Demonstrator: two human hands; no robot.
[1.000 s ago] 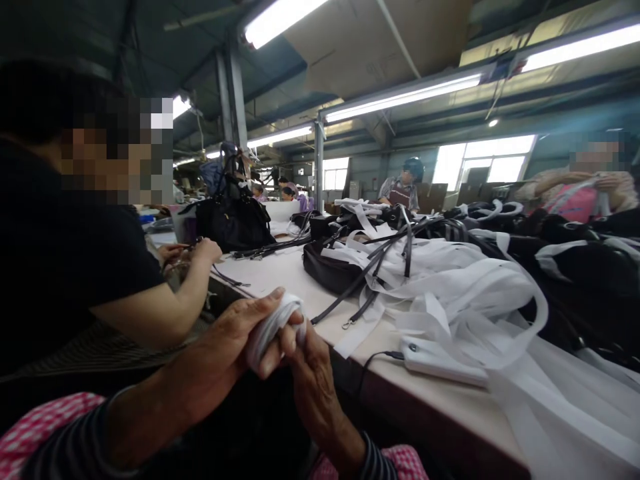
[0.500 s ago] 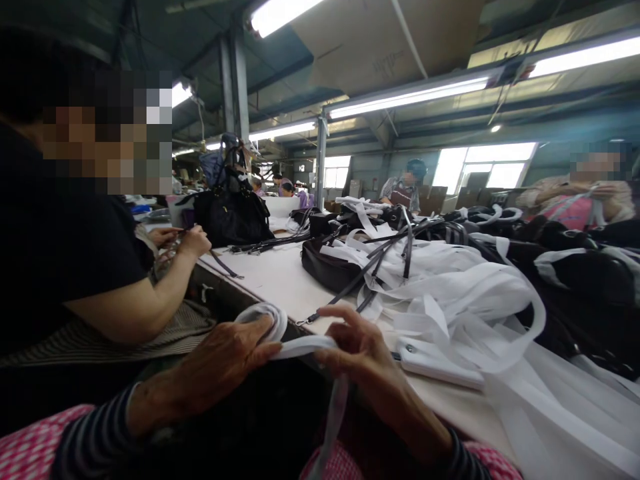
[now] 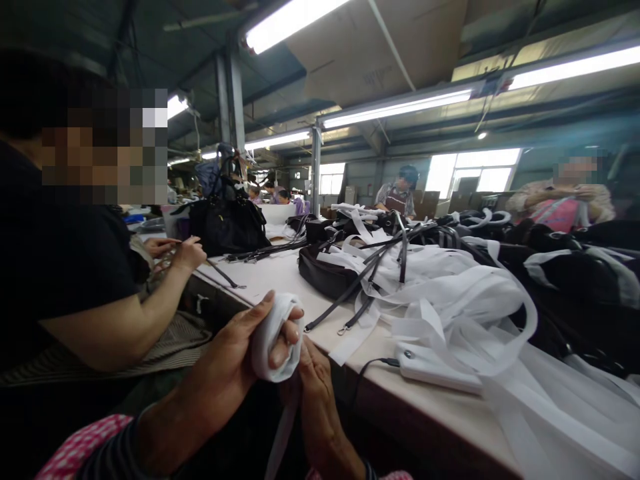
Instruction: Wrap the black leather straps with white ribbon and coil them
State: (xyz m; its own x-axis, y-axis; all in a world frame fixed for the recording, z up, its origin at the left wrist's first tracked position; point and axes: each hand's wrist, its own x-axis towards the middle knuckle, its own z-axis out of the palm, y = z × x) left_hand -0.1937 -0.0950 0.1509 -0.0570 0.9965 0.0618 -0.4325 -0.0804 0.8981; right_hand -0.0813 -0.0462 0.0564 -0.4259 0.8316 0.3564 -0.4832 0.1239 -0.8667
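My left hand is wrapped around a coil of white fabric strip. Its thumb presses on the outside and fingertips poke through the coil's open middle. Close against the coil's right side is my right hand, closed, with its fingertips partly hidden behind the coil. It appears to pinch the strip there. The loose tail of the strip hangs from between the hands towards my lap. Both hands are just off the front edge of the white table.
A heap of loose white strips covers the table's right side, with black bags and dark straps among it. Nearer lies a white device with a cable. A co-worker sits close on my left; others work across the table.
The strip stretched between my hands has been drawn in. My left hand has turned the coil upright, its opening facing me. My right hand has moved left and down, against the coil.
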